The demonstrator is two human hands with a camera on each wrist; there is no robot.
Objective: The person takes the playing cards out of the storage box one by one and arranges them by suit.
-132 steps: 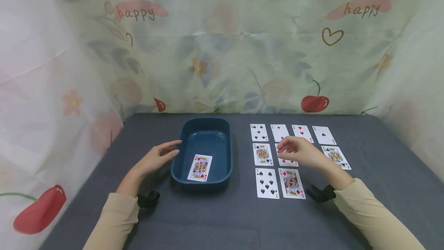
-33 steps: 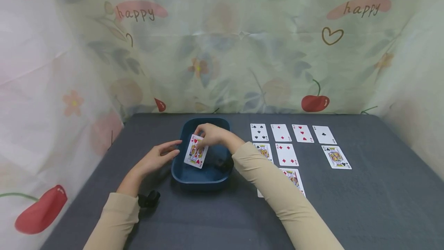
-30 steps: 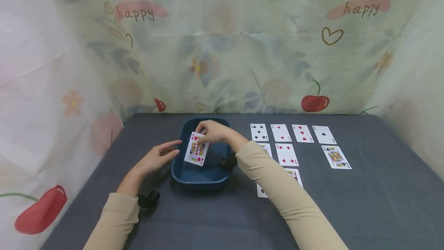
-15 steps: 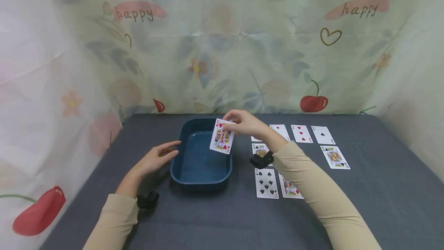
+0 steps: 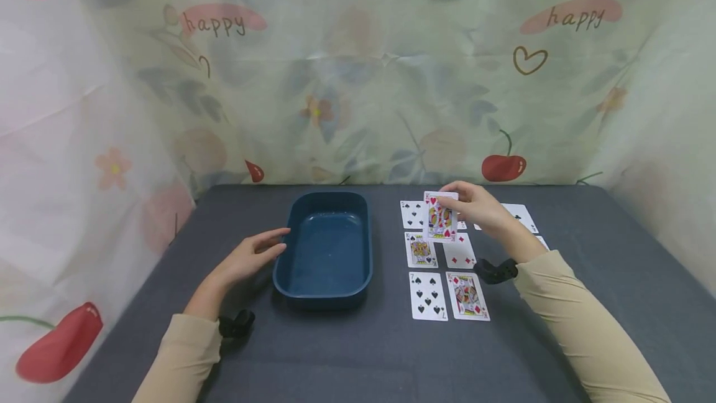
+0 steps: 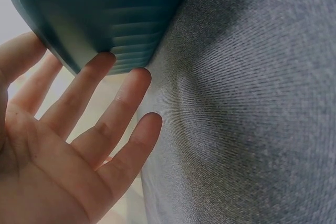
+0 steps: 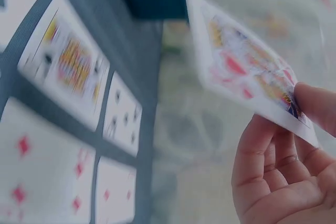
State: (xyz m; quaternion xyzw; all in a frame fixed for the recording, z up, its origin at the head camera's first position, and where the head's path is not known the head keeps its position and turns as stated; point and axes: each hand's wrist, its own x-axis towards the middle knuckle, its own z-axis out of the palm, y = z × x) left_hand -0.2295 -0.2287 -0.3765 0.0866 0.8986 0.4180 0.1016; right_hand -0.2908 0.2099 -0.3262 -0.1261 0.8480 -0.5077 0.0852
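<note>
My right hand (image 5: 475,207) pinches a playing card (image 5: 440,219), the king of hearts, between thumb and fingers above the back rows of laid-out cards. In the right wrist view the card (image 7: 244,66) is raised and tilted, face showing. My left hand (image 5: 246,260) has its fingers extended at the left rim of a dark blue basin (image 5: 322,298). The left wrist view shows the fingertips against the basin's outer wall (image 6: 100,19). Beneath the held card lie the king of spades (image 5: 421,250) and the four of diamonds (image 5: 461,254); the card and hand hide parts of the back row.
The seven of spades (image 5: 428,296) and king of diamonds (image 5: 467,295) form the front row. A spade card (image 5: 411,214) and a club card (image 5: 520,216) show in the back row. My right wrist covers most of another card. Grey cloth (image 5: 335,353) covers the table; a printed curtain (image 5: 386,98) hangs behind.
My right hand took the king of hearts from the basin, lifted it over the right rim and carried it right, over the laid-out cards. The left hand has stayed at the basin.
</note>
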